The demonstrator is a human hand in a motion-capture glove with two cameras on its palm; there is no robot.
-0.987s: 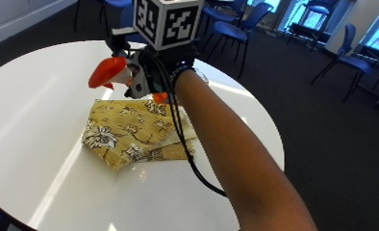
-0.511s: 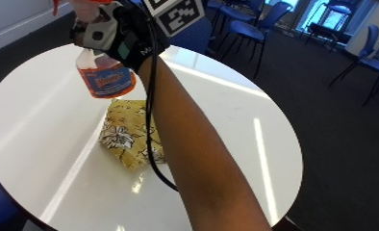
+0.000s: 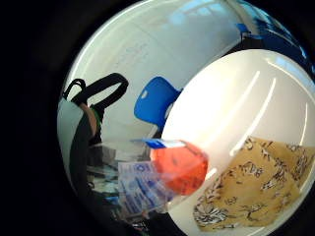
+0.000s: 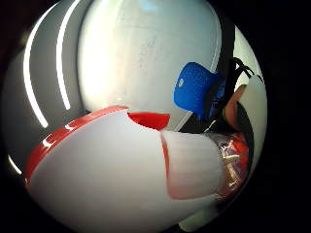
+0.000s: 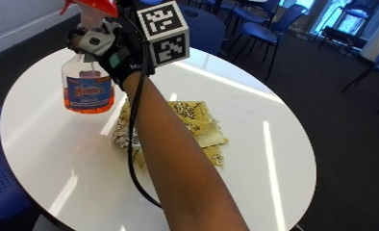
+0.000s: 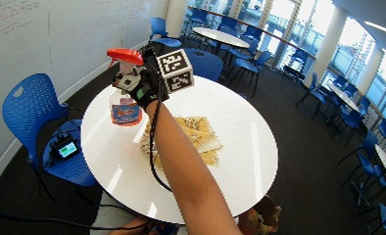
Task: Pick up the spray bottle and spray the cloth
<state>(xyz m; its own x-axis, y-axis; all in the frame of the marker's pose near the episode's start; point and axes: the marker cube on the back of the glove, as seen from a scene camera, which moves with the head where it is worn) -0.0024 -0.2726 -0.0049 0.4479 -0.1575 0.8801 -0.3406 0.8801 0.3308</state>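
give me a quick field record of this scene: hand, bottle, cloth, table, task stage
hand: gloved right hand grips the spray bottle's neck, raised above the table
bottle: spray bottle, orange liquid, red trigger head, upright, off the surface
cloth: yellow patterned cloth, lying folded on the table, beside and below the bottle
table: round white table
task stage: bottle picked up; no spray visible yet

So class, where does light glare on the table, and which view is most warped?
Outside view: bright sunlit streaks cross the white table beside the cloth. Thumb side palm view: strongly warped, and the spray bottle fills it, blurred. Little finger side view: streaks curve across the table.
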